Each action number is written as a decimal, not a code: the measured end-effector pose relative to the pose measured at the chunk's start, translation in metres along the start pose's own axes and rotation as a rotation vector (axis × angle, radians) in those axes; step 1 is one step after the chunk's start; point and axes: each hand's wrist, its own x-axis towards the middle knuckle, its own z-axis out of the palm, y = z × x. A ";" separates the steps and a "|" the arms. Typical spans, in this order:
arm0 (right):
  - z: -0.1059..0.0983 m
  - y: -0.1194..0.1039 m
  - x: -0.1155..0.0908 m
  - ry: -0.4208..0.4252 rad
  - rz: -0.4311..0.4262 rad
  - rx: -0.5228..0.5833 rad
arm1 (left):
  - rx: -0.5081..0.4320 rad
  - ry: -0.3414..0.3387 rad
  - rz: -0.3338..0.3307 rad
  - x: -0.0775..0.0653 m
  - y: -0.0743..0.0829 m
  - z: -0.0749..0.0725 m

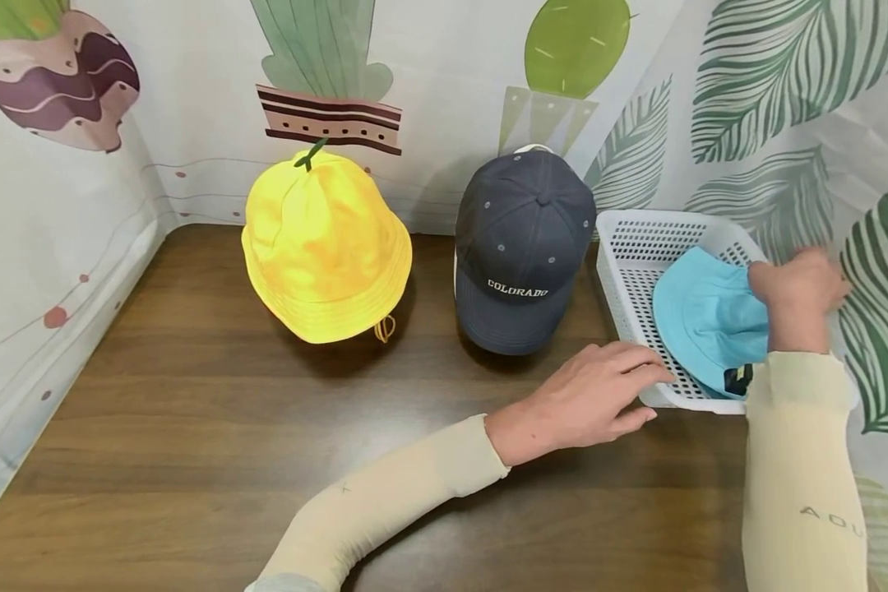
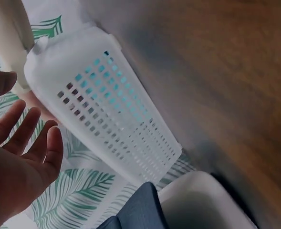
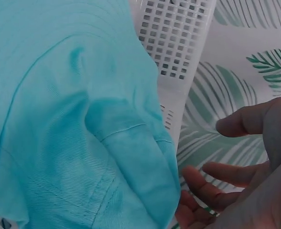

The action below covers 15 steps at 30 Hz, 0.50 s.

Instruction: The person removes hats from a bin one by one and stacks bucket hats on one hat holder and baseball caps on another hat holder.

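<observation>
A light blue bucket hat (image 1: pixel 710 304) lies in a white perforated plastic basket (image 1: pixel 718 406) at the right, a small dark label showing on its brim. My right hand (image 1: pixel 802 288) is at the basket's right side, beside the hat's crown. In the right wrist view its thumb and loosely bent fingers (image 3: pixel 240 126) stand apart, with no cloth between them; the lower fingertips are right at the hat's edge. At the basket's front left corner is my left hand (image 1: pixel 585 399), fingers relaxed and spread, holding nothing. The left wrist view shows this hand (image 2: pixel 26 152) beside the basket's holed wall (image 2: pixel 49 67).
Left of the basket stands a dark navy cap (image 1: pixel 525 230) lettered COLORADO. Farther left sits a yellow bucket hat (image 1: pixel 326 238) with a green sprout on top and a cord below. Behind the brown wooden table (image 1: pixel 266 444) hangs a plant-printed cloth (image 1: pixel 444 49).
</observation>
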 end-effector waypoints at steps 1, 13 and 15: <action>0.000 0.000 0.000 -0.021 0.006 -0.027 | 0.007 -0.006 0.001 0.001 0.000 0.002; 0.000 0.003 0.003 -0.139 0.029 -0.193 | 0.092 -0.016 0.026 0.006 0.001 0.014; 0.000 0.003 0.004 -0.149 0.021 -0.233 | 0.097 -0.007 0.027 0.006 0.000 0.015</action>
